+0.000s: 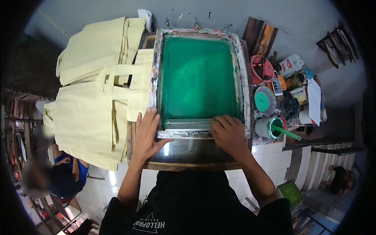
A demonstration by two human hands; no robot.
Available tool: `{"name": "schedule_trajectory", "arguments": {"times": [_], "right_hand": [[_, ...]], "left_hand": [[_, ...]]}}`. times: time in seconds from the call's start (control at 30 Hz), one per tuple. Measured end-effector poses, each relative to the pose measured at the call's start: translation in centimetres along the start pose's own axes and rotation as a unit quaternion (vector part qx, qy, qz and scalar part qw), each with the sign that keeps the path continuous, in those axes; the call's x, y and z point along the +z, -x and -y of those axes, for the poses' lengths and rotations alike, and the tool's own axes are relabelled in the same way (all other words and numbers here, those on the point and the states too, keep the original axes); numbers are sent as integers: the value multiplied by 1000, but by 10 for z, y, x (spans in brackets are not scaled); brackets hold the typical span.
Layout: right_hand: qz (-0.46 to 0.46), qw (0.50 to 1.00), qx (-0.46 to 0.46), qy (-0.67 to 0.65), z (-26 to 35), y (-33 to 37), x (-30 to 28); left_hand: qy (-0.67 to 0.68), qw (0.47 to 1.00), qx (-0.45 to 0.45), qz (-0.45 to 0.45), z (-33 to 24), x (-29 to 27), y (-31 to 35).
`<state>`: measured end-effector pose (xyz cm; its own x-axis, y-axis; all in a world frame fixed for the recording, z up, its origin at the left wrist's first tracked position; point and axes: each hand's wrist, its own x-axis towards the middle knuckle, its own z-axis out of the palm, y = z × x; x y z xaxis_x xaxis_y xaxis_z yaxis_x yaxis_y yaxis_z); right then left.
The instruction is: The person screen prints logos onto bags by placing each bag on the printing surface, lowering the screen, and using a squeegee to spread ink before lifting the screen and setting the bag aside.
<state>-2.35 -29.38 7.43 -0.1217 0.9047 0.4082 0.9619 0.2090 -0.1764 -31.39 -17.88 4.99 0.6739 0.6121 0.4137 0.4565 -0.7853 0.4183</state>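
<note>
A screen-printing frame with mesh coated in green ink lies in front of me, its worn border spattered with paint. My left hand rests on the frame's lower left corner, fingers stretched out and thumb pointing right along the near edge. Across the near end of the mesh lies a long pale squeegee. Its right end is in the grip of my right hand, whose fingers curl over it and hide that part. Beneath the frame, a dark glossy board shows at the near side.
Stacks of cream cloth bags sit on the left, some with handles reaching the frame. On the right are a tub of green ink with a green spatula, a pink basket and a phone. A person sits at lower left.
</note>
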Motion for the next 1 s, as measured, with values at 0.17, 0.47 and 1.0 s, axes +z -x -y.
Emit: {"name": "schedule_trajectory", "arguments": {"times": [0.17, 0.47, 1.0], "right_hand": [[-101, 994, -29, 38, 6, -31, -65], [-224, 964, -61, 127, -44, -181, -178], [-227, 969, 45, 82, -59, -281, -227]], "left_hand": [[27, 988, 0, -154, -7, -33, -21], [-156, 962, -226, 8, 71, 7, -79], [-460, 780, -377, -192, 153, -196, -11]]}}
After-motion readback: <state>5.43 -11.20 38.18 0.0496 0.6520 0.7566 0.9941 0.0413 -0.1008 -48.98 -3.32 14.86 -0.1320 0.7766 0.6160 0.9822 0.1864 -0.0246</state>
